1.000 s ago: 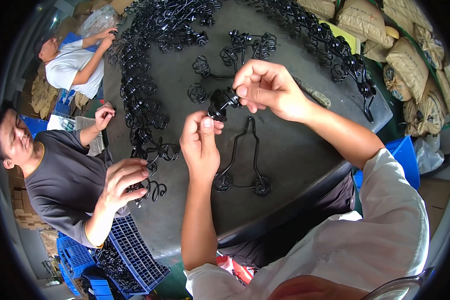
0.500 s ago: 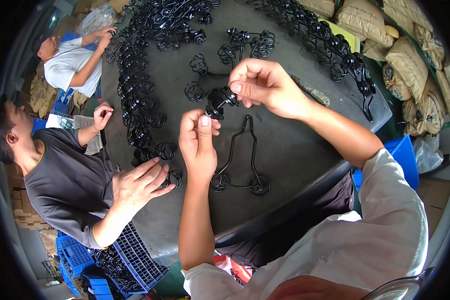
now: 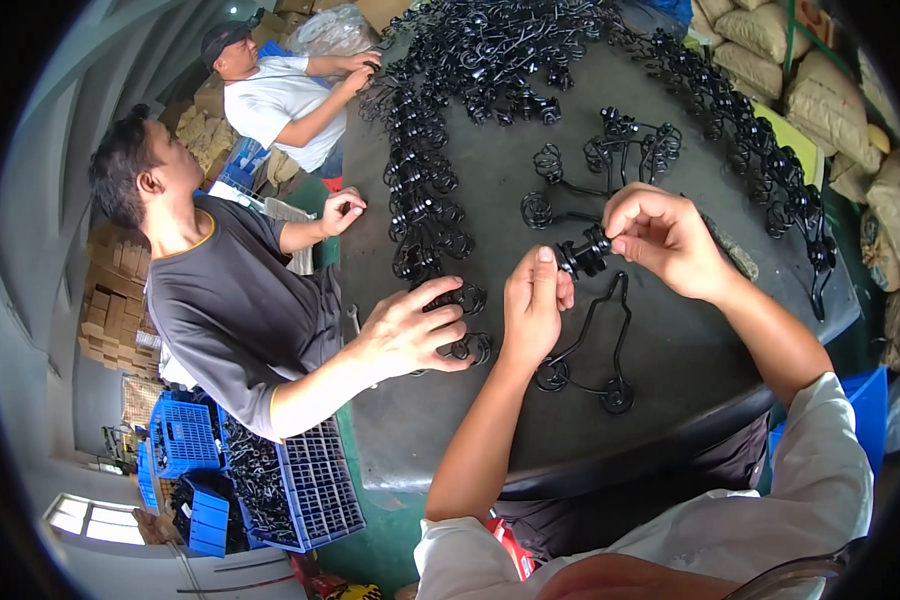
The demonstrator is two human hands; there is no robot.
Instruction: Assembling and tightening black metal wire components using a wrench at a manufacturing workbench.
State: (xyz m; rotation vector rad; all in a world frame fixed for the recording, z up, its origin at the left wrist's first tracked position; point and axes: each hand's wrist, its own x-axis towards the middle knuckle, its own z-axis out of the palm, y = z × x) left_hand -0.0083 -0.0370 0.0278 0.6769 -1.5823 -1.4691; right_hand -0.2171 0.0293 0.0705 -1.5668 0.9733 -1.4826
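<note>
A black ribbed, spool-shaped part (image 3: 583,254) is held above the table between my two hands. My left hand (image 3: 536,305) is closed on its left end, thumb up. The fingers of my right hand (image 3: 665,243) pinch its right end. Just below lies a bent black wire piece (image 3: 622,325) with a narrow looped tip and coiled ends. Beyond my hands rests a black wire assembly (image 3: 610,160) with several coils.
A dark table (image 3: 440,420) carries a long row of coiled wire parts (image 3: 425,200), a heap (image 3: 500,60) at the back and another row (image 3: 760,140) at right. One co-worker's hand (image 3: 415,325) reaches in at left; a second person (image 3: 280,100) works farther back. Blue crates (image 3: 320,480) stand lower left.
The whole view has swung left, so everything sits farther right in the picture. The spool-shaped part has turned more level between my hands, which both still grip it.
</note>
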